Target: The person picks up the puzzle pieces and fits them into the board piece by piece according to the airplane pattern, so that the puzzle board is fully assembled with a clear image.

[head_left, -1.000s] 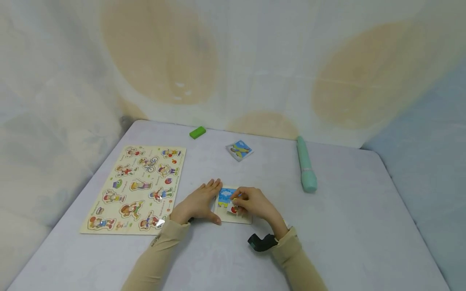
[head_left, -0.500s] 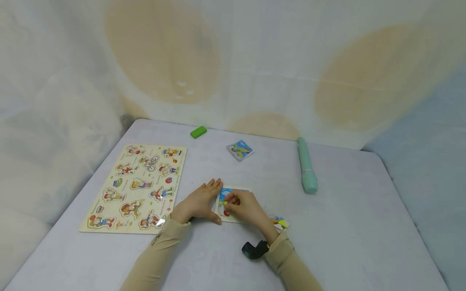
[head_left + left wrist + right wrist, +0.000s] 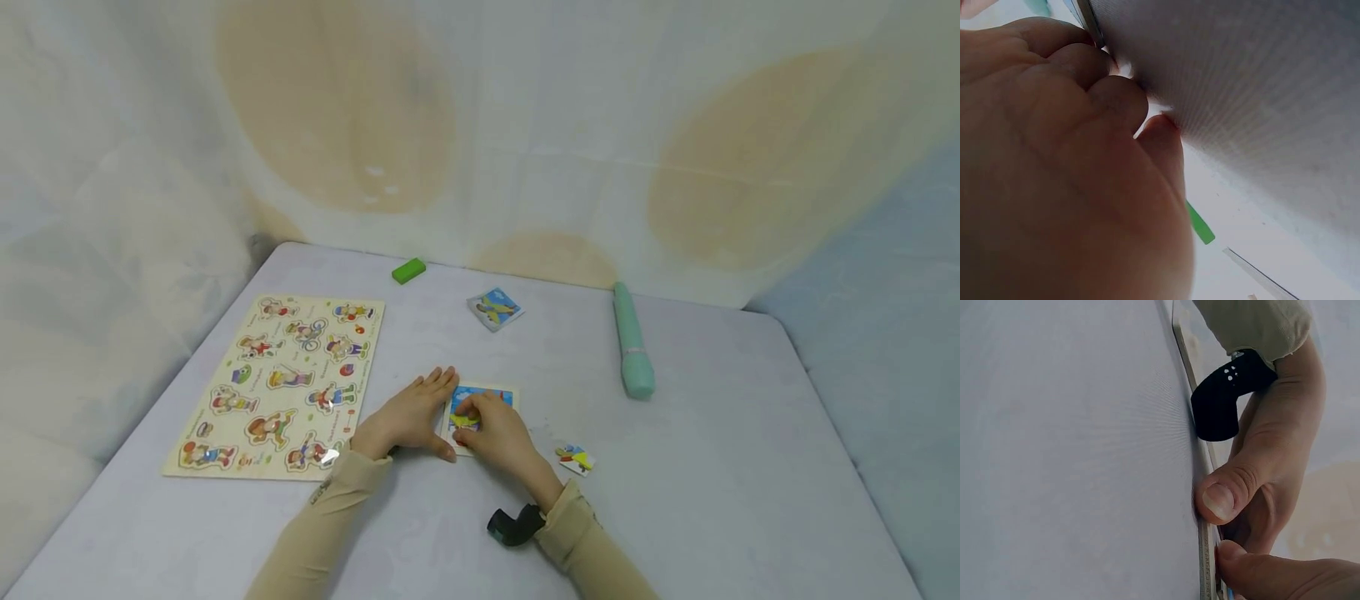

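Observation:
A small picture jigsaw (image 3: 516, 400) in a pale wooden frame lies flat before me. My left hand (image 3: 408, 421) rests along its left side, fingers straight and thumb spread; in the left wrist view the fingertips touch the tabletop by the jigsaw's edge. With bent thumb and fingers my right hand (image 3: 498, 429) pinches a puzzle piece (image 3: 460, 446) with red on it, down at the lower left of the frame. The hand hides most of this piece. A loose puzzle piece (image 3: 576, 458), yellow and red, lies on the table right of my right wrist.
To the left lies a large wooden puzzle board (image 3: 277, 392) with cartoon figures. A green block (image 3: 408, 271) and a square picture tile (image 3: 495, 309) are farther back. A mint-green tapered object (image 3: 634, 350) lies at the right, and a curtain hangs behind the table.
My right hand has brought the held piece from above the jigsaw down to its lower left. The loose piece has come into sight from behind the wrist. My left hand stays put.

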A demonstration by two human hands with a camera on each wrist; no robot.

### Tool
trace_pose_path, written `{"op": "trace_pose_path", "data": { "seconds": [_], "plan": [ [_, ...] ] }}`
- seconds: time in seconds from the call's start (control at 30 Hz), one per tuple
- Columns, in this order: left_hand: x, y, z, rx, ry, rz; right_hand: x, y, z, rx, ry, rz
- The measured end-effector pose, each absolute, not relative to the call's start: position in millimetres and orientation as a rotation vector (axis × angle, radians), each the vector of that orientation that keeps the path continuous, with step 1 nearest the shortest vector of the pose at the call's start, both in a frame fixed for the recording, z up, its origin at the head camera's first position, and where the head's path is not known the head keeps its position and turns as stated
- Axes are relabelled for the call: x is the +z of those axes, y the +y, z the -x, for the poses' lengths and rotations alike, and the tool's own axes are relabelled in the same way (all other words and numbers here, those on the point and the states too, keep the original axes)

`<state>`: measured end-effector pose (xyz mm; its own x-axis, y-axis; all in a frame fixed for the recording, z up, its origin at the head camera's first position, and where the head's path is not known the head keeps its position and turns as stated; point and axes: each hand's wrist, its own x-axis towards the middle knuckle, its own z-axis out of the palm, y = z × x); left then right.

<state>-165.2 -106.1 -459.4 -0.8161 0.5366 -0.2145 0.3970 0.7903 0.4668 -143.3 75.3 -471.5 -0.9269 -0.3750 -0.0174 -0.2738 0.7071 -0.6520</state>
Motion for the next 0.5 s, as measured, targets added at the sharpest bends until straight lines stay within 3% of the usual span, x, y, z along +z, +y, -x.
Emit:
{"op": "trace_pose_path", "data": {
  "seconds": [0.23,0.5],
  "plan": [
    [-459.8,-100.4,169.3,0.592,2.633,-0.722,-465.9,99.3,151.6,-1.243,2.577,0.542],
    [-461.6,-104.2,167.2,0.572,2.640,-0.688,-443.4,171.3,160.1,-1.330,2.564,0.331]
  ]
}}
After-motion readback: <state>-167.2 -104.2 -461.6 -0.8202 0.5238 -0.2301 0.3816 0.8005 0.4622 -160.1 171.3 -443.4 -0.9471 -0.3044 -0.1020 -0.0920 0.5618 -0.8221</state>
